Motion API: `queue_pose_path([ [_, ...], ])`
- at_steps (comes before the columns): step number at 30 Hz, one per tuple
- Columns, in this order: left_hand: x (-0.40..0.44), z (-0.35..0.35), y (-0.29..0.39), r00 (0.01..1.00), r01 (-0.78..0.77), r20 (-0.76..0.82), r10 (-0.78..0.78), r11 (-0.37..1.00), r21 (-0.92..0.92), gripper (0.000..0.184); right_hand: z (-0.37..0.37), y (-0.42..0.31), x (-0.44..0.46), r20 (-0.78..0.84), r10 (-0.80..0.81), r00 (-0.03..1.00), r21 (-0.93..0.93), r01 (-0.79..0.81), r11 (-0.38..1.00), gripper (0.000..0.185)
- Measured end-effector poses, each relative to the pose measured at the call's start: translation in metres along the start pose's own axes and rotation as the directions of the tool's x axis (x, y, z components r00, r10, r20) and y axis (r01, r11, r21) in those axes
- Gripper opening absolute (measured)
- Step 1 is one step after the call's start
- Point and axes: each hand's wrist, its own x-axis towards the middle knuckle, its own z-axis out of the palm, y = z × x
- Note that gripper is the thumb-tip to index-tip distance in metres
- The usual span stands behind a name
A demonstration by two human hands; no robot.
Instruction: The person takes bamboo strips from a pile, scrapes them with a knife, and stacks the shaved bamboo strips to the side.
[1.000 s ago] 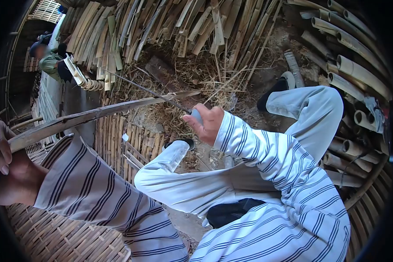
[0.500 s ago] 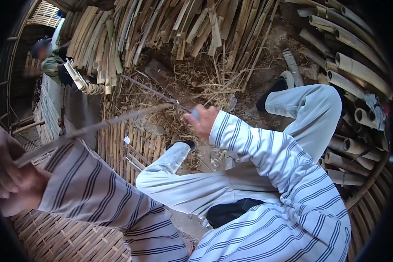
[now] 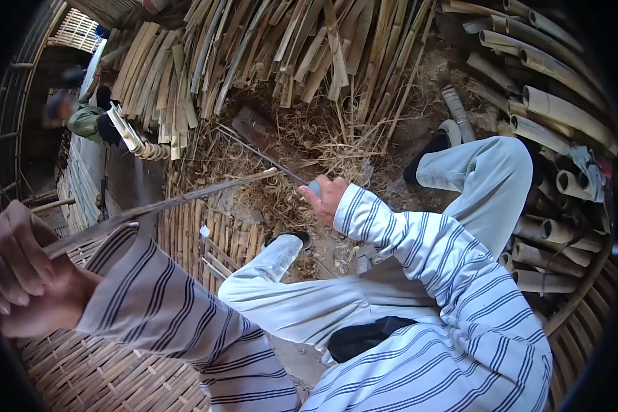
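My left hand [image 3: 31, 271], at the far left edge, is closed around one end of a long, thin bamboo strip [image 3: 154, 208]. The strip slants up to the right, and its pale far end lies by the knife blade. Whether the two touch I cannot tell. In the middle of the view my right hand [image 3: 327, 198] grips the blue-grey handle of a knife [image 3: 264, 156]. Its long, narrow blade points up and left over the floor. Beneath the blade, curly bamboo shavings [image 3: 323, 147] cover the ground.
Split bamboo slats [image 3: 254, 48] are piled along the top. Cut bamboo tubes [image 3: 553, 103] are stacked at right. My bent legs [image 3: 302, 295] stretch across the middle. A woven bamboo surface [image 3: 117, 378] lies at lower left. Another person [image 3: 86, 122] is at upper left, near a bundle of slats.
My left hand and the strip have shifted slightly right, and the strip looks sharper. My right hand with the knife sits slightly lower. The view has moved a little.
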Motion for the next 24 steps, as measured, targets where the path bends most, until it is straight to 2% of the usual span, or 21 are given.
queue_pose_path([
  [1,0.0,-0.001,-0.001,0.999,-0.019,0.032,0.014,0.989,0.145,0.061,0.0,-0.002,-0.005,0.006,-0.123,0.992,-0.074,0.123,0.99,0.041],
  [2,0.001,-0.001,0.001,0.997,0.023,0.069,-0.031,0.993,0.115,0.06,-0.001,-0.003,-0.009,0.022,-0.243,0.97,-0.142,0.243,0.959,0.039],
  [5,0.007,-0.002,0.005,0.983,0.109,0.142,-0.113,0.993,0.039,0.057,-0.007,-0.008,-0.019,0.028,-0.176,0.984,-0.041,0.177,0.983,0.034],
  [7,0.005,0.0,0.001,0.984,0.126,0.129,-0.126,0.992,0.01,0.055,-0.002,-0.007,-0.013,0.011,-0.034,0.999,0.19,0.032,0.981,0.039],
  [9,0.009,-0.01,0.003,0.981,0.131,0.139,-0.136,0.99,0.045,0.055,0.016,0.003,0.005,-0.021,0.112,0.993,0.44,-0.092,0.893,0.049],
  [10,0.01,-0.015,0.004,0.981,0.132,0.134,-0.14,0.989,0.069,0.056,0.008,-0.002,0.003,-0.037,0.085,0.996,0.455,-0.059,0.889,0.049],
  [14,0.015,-0.025,-0.003,0.991,0.089,0.086,-0.1,0.989,0.121,0.061,0.009,-0.005,0.006,-0.181,0.003,0.983,0.126,0.021,0.992,0.045],
  [17,0.015,-0.025,-0.006,0.992,0.111,0.056,-0.114,0.993,0.041,0.065,0.01,-0.015,0.0,-0.166,0.019,0.986,0.153,0.007,0.988,0.042],
  [18,0.014,-0.027,-0.005,0.988,0.121,0.089,-0.125,0.992,0.045,0.065,0.006,-0.018,-0.01,-0.298,-0.168,0.94,0.09,0.203,0.975,0.041],
  [21,0.011,-0.029,-0.007,0.995,0.099,0.016,-0.1,0.993,0.057,0.064,-0.036,-0.054,-0.036,-0.111,-0.106,0.988,0.392,0.141,0.909,0.042],
  [24,0.015,-0.03,-0.003,0.987,0.123,0.095,-0.128,0.991,0.054,0.065,-0.046,-0.07,-0.047,-0.393,-0.293,0.872,0.283,0.418,0.863,0.038],
])
